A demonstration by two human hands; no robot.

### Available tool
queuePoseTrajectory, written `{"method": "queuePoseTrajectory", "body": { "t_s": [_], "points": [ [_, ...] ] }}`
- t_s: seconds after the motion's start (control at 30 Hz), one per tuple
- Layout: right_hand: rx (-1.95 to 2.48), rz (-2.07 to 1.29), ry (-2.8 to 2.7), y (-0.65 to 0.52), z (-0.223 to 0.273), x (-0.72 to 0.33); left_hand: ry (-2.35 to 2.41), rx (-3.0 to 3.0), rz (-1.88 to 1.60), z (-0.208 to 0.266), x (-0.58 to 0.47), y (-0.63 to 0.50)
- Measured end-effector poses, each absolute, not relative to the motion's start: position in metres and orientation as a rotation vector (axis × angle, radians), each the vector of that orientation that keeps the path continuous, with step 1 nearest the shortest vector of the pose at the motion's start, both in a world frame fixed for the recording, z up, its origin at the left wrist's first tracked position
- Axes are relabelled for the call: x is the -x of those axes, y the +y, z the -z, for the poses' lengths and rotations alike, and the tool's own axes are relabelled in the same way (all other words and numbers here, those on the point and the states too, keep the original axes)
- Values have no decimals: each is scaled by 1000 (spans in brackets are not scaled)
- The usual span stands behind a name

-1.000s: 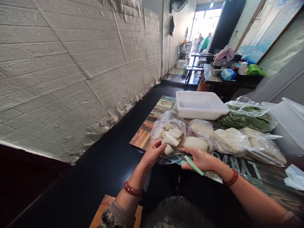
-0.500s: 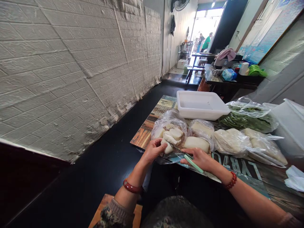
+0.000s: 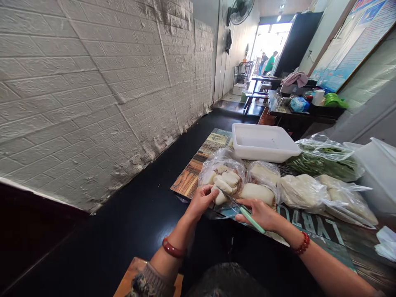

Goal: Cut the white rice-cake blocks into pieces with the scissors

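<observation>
My left hand is closed on a smooth, pale white chunk at the table's near edge, thumb and fingers pinching its left side. In my right hand is a knife with a mint-green handle. Its thin blade points left and lies against or just over the white chunk; exact contact is hard to make out. Right behind my left hand, several similar white pieces sit in an opened clear plastic bag. A larger rounded white block lies beside the knife hand.
Behind the bags stands a white plastic tub. Further right are bagged pale blocks, a bag of green vegetables and a translucent bin. All rest on a wood-patterned table. A brick-patterned wall runs along the left.
The view has tilted up slightly, so the table's contents sit lower in the picture. Both hands keep nearly the same place, still holding the white chunk and the knife.
</observation>
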State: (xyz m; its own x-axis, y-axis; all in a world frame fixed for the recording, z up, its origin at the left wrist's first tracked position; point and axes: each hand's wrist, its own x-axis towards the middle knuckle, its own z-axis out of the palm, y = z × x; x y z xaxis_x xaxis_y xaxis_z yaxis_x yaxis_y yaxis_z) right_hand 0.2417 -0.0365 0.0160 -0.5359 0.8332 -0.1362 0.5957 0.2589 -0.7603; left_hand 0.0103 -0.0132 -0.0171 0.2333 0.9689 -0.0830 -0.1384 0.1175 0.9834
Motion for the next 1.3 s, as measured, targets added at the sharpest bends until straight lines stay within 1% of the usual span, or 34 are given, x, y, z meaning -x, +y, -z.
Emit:
{"method": "queuePoseTrajectory", "body": {
  "t_s": [0.23, 0.57, 0.87, 1.0, 1.17, 1.3],
  "points": [
    [1454, -1128, -2310, -30, -28, -238, 917, -1189, -995, 11, -10, -10],
    [1311, -1131, -2242, -18, -29, -237, 898, -1191, -981, 8, -3, 7],
    [1324, -980, -2211, -8, -33, -240, 852, -1187, -1014, -9, -11, 27],
    [1313, -1138, -2102, -5, -35, -233, 849, -1143, -1017, -5, -13, 35],
    [1452, -1474, -1660, 0, -30, -229, 860, -1007, -1090, 3, -7, 37],
    [1432, -1470, -1463, -7, -26, -240, 807, -776, -1220, 4, 3, 26]
  ]
}}
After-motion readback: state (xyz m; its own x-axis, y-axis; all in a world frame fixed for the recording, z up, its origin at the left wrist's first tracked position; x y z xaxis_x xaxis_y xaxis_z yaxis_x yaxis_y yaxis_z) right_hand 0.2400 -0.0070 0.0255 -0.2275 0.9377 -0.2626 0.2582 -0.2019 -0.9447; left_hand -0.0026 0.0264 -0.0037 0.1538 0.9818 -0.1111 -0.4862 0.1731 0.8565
